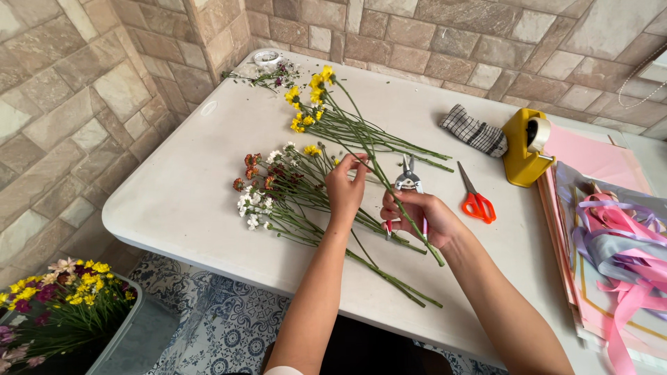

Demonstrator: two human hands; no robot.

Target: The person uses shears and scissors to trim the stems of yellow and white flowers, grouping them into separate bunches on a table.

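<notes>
The left hand (345, 186) reaches far, fingers pinching a yellow-flowered stem (375, 167) lying diagonally across the white table (187, 194). The right hand (417, 215) grips pruning shears (408, 182), apparently also steadying the stem. Far right stands a yellow tape dispenser (521, 149).

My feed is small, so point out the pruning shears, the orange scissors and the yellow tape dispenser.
pruning shears (408, 182): head view, on the metal blades above the right hand.
orange scissors (478, 206): head view, on the orange handle loops.
yellow tape dispenser (520, 149): head view, on its yellow side wall.
</notes>
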